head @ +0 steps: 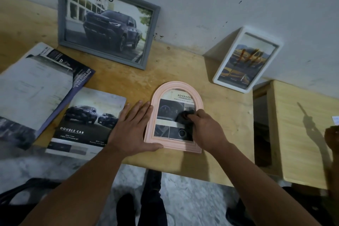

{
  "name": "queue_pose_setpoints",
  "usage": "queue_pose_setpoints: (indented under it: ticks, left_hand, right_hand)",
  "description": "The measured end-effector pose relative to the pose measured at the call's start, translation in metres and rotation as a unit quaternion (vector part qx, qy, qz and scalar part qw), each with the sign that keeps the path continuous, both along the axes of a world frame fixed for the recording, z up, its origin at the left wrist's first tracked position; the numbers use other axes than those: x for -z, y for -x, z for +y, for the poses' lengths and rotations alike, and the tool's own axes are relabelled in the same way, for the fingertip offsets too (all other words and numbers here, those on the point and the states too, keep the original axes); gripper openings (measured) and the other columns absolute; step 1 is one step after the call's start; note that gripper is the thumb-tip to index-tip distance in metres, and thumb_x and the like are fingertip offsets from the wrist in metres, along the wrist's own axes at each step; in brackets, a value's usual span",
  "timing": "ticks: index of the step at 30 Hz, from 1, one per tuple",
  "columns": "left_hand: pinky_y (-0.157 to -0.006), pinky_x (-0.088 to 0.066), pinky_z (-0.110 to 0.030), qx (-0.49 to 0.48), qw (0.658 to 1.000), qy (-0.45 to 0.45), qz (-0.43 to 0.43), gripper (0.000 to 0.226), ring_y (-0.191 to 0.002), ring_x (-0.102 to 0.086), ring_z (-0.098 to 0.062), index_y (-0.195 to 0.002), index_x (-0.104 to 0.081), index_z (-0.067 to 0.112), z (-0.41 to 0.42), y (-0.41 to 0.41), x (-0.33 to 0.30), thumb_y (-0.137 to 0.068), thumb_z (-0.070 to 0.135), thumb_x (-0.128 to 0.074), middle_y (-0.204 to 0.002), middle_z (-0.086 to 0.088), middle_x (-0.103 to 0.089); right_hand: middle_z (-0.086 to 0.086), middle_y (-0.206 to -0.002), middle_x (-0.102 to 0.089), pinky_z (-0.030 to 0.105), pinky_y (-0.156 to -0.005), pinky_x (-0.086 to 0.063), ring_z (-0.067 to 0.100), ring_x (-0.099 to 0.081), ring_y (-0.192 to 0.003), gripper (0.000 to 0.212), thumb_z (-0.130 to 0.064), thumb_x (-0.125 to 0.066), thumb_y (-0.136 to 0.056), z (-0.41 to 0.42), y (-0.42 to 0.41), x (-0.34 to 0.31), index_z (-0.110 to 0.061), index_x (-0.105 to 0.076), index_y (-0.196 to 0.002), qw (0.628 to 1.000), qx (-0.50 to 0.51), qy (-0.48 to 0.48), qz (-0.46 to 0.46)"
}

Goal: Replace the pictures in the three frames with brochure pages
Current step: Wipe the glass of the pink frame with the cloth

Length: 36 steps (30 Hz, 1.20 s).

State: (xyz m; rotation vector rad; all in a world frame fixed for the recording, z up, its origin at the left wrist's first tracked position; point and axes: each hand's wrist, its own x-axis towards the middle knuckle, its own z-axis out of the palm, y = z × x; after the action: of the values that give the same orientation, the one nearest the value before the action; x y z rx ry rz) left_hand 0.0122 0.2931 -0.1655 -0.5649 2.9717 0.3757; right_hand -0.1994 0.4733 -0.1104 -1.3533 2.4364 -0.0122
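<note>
far left on the wooden table (211,167), a loose pile of brochure pages (34,86), partly folded. just right of it, flat, a brochure (91,121) reading "double cab". behind, leaning on the wall, a grey frame (108,18) with a dark truck page inside. left hand (132,130) spread wide and flat, fingers straight, partly on the brochure, thumb along the bottom rail of the pink arched frame (174,117). pink frame lying flat mid-table, brochure page already inside. right hand (205,126) curled round a small black cloth (184,115), pressing it on the glass. further right, a white frame (247,60) leaning on the wall with a yellow picture.
</note>
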Motion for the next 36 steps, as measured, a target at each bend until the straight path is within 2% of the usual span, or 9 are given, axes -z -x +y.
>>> queue_pose_setpoints:
  ticks: [8, 13, 18, 20, 22, 27, 32, 34, 36]
  left_hand:
    - [-0.128, -0.007, -0.056, 0.001, 1.000, 0.003, 0.003, 0.134, -0.160, 0.005, -0.021, -0.165, -0.015, 0.011, 0.000, 0.000, -0.002, -0.070, 0.105, -0.027, -0.174, -0.004, -0.007]
    - [-0.127, -0.009, -0.057, 0.001, 1.000, -0.007, 0.009, 0.134, -0.161, 0.001, -0.022, -0.164, -0.016, 0.010, 0.000, 0.000, -0.001, -0.069, 0.104, -0.024, -0.173, -0.004, -0.011]
    - [-0.126, -0.012, -0.058, 0.003, 1.000, -0.005, 0.012, 0.132, -0.161, -0.002, -0.022, -0.164, -0.019, 0.010, -0.001, 0.000, 0.000, -0.071, 0.103, -0.029, -0.173, -0.004, -0.012]
    - [-0.126, -0.013, -0.059, 0.003, 1.000, -0.001, 0.007, 0.132, -0.161, -0.001, -0.023, -0.164, -0.017, 0.010, -0.001, 0.001, 0.000, -0.071, 0.103, -0.031, -0.173, -0.005, -0.010]
    - [-0.126, -0.011, -0.058, 0.003, 1.000, 0.001, -0.001, 0.133, -0.161, 0.001, -0.023, -0.165, -0.015, 0.011, 0.000, 0.001, -0.001, -0.070, 0.104, -0.029, -0.174, -0.004, -0.008]
    - [-0.127, -0.007, -0.056, -0.004, 1.000, -0.005, -0.013, 0.134, -0.160, 0.009, -0.020, -0.165, -0.006, 0.014, -0.001, 0.002, -0.001, -0.069, 0.105, -0.026, -0.174, -0.001, 0.001]
    - [-0.127, -0.009, -0.057, 0.004, 1.000, -0.009, -0.010, 0.133, -0.160, 0.005, -0.021, -0.165, -0.013, 0.012, -0.003, 0.002, 0.000, -0.070, 0.104, -0.028, -0.174, -0.003, -0.004]
    - [-0.127, -0.011, -0.058, 0.004, 1.000, -0.015, 0.002, 0.133, -0.161, 0.002, -0.022, -0.164, -0.016, 0.011, -0.002, 0.001, -0.001, -0.071, 0.103, -0.030, -0.174, -0.004, -0.008]
    - [-0.127, -0.011, -0.058, 0.006, 1.000, -0.018, 0.004, 0.133, -0.161, 0.002, -0.022, -0.164, -0.016, 0.011, -0.003, 0.001, 0.000, -0.070, 0.103, -0.031, -0.174, -0.004, -0.007]
  right_hand:
    - [0.011, -0.108, -0.064, 0.040, -0.074, -0.056, 0.034, -0.064, -0.094, 0.044, -0.012, -0.050, -0.082, 0.008, -0.045, -0.004, -0.013, -0.073, -0.120, 0.996, 0.001, 0.013, -0.083]
    - [0.013, -0.108, -0.062, 0.037, -0.080, -0.051, 0.034, -0.059, -0.098, 0.056, -0.031, -0.046, -0.074, -0.033, -0.086, -0.002, -0.009, -0.074, -0.119, 0.992, 0.014, 0.024, -0.126]
    - [0.000, -0.094, -0.073, 0.023, -0.083, -0.053, 0.010, -0.067, -0.086, 0.044, 0.004, -0.047, -0.078, -0.048, -0.045, -0.022, -0.012, -0.079, -0.103, 0.937, 0.072, 0.037, -0.339]
    - [0.004, -0.102, -0.077, 0.028, -0.094, -0.053, 0.018, -0.069, -0.099, 0.047, 0.009, -0.046, -0.081, -0.054, -0.007, -0.029, -0.015, -0.079, -0.104, 0.946, 0.136, 0.098, -0.279]
    - [0.007, -0.106, -0.077, 0.030, -0.091, -0.052, 0.024, -0.068, -0.103, 0.045, 0.002, -0.048, -0.085, -0.066, 0.027, -0.022, -0.021, -0.079, -0.109, 0.961, 0.154, 0.144, -0.178]
    - [0.014, -0.118, -0.061, 0.042, -0.093, -0.052, 0.038, -0.060, -0.106, 0.044, -0.007, -0.051, -0.089, -0.083, 0.022, 0.018, -0.018, -0.071, -0.126, 0.985, 0.104, 0.119, -0.062]
    - [0.010, -0.109, -0.062, 0.044, -0.083, -0.055, 0.030, -0.061, -0.097, 0.039, -0.015, -0.062, -0.083, -0.042, -0.038, 0.023, -0.012, -0.072, -0.121, 0.984, -0.070, 0.112, -0.120]
    - [0.012, -0.112, -0.065, 0.037, -0.088, -0.053, 0.029, -0.061, -0.100, 0.043, -0.019, -0.055, -0.083, -0.030, -0.044, 0.008, -0.009, -0.072, -0.121, 0.972, -0.112, 0.067, -0.196]
    - [0.015, -0.117, -0.067, 0.032, -0.098, -0.049, 0.028, -0.062, -0.109, 0.046, -0.003, -0.049, -0.081, -0.036, -0.030, -0.010, -0.007, -0.073, -0.120, 0.964, -0.093, 0.047, -0.246]
